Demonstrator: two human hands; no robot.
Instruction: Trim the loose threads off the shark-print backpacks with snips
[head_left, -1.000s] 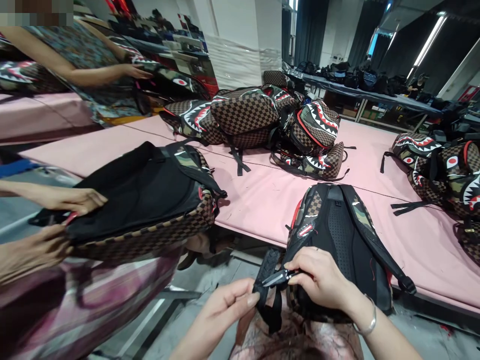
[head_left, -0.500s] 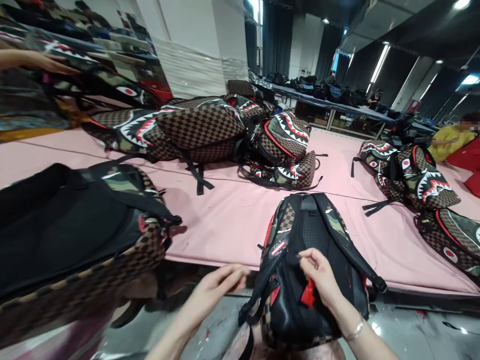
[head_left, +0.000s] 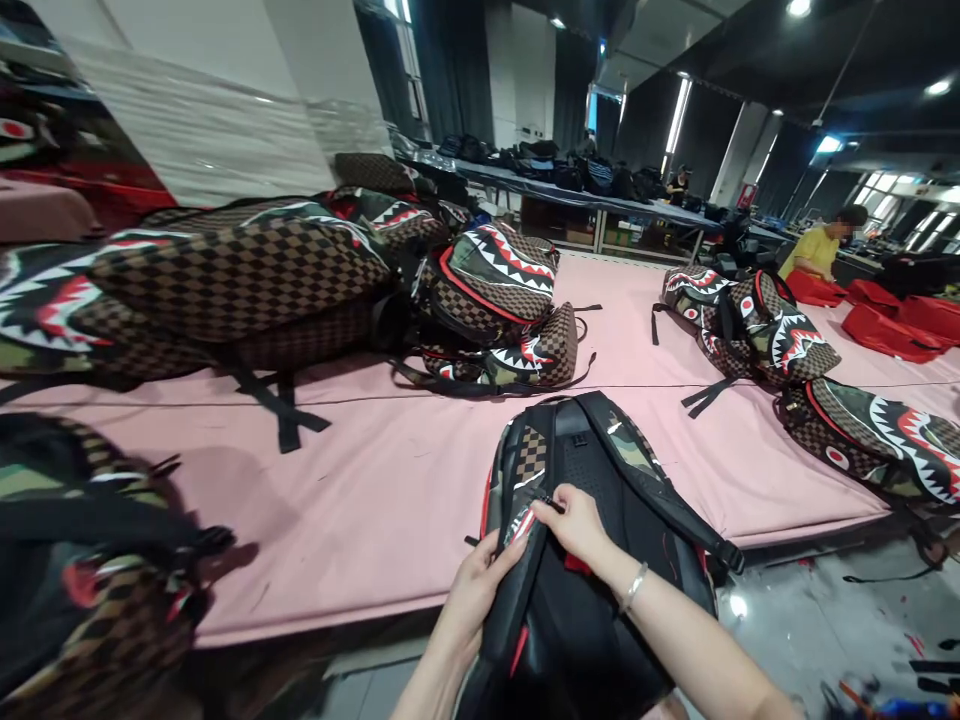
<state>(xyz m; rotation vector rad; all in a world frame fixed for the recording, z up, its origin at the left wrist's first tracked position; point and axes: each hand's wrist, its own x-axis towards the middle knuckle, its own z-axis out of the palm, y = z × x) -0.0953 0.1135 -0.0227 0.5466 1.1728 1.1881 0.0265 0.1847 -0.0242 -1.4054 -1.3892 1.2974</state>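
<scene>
A black backpack [head_left: 600,600] with checkered and camouflage trim lies back side up over the table's front edge. My left hand [head_left: 484,580] is closed round its left shoulder strap [head_left: 531,560], thumb beside a red and white label [head_left: 523,522]. Just right of it, my right hand [head_left: 577,520] pinches a small dark piece at the strap. A bit of red material [head_left: 576,564] shows beneath my right hand. The other shoulder strap [head_left: 667,490] lies loose along the right side.
Checkered shark-mouth backpacks are piled on the pink table [head_left: 360,480] at the left [head_left: 247,270], centre [head_left: 502,290] and right [head_left: 780,330]. Another backpack [head_left: 90,560] lies at the near left. A person in yellow [head_left: 814,250] is beside red items [head_left: 900,325].
My left hand has moved right onto the strap and closed on it. My right hand has moved up and left to the strap. The view has swung right.
</scene>
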